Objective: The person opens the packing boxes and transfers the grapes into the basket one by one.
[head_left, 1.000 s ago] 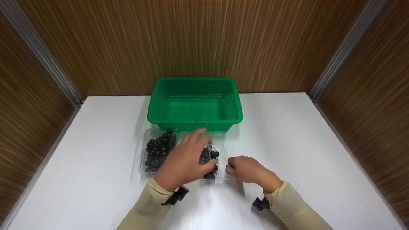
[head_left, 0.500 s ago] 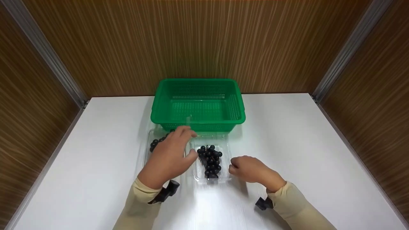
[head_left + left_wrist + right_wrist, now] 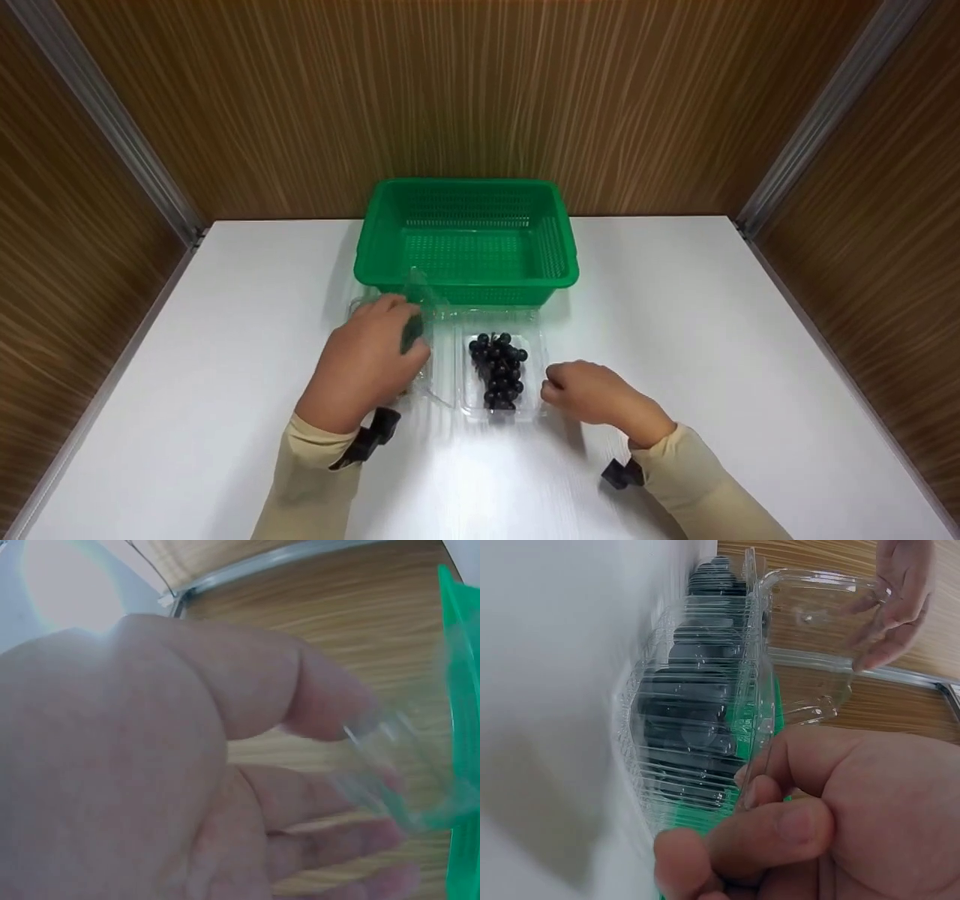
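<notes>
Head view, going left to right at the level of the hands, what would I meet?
Left wooden wall, left hand, bunch of dark grapes, right hand, right wooden wall.

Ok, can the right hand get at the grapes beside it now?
Likely yes: the right hand is at the container, and its clear lid stands open, not over the grapes.
</notes>
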Tool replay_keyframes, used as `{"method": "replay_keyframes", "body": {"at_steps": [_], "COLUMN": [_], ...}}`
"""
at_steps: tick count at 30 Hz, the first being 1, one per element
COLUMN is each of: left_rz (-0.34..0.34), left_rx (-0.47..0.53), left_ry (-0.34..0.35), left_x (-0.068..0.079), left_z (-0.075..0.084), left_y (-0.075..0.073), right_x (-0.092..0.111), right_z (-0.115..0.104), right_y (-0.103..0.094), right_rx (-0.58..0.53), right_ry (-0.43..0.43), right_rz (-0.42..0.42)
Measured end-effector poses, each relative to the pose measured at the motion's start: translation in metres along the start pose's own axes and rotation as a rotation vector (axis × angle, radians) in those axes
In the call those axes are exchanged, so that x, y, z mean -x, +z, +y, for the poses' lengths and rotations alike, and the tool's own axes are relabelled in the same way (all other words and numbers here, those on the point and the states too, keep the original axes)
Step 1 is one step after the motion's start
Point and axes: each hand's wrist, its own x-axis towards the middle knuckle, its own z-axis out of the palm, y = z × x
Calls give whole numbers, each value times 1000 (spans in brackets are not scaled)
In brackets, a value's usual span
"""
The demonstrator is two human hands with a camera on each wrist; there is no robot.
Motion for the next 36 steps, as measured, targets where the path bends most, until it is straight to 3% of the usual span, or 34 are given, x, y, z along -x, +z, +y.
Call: {"method": "replay_keyframes", "body": {"at_steps": [6, 16, 21, 25, 30, 33, 36], "left_rz": [-3, -17, -54, -67, -30, 5, 13], "left_rx": [-68, -50, -59, -58, -75, -90, -91], "left_ry": [-64, -195, -224, -220, -179, -116, -8], "left_x": [1, -5, -7, -5, -3, -1, 2], "left_z": [-8, -14, -17, -18, -12, -4, 5], "left_y": [-1, 2, 2, 2, 7, 12, 15], "right_x": [-1, 2, 2, 0, -2, -3, -3], "right_z": [0, 2, 2, 1, -1, -2, -3], "right_y": [1, -3, -4, -4, -3, -3, -2], "right_rx": [9, 26, 40, 50, 61, 57, 53], "right_ry": [5, 32, 44, 43, 42, 53, 60], "right_rz": [-5, 3, 1, 1, 11, 20, 31]}}
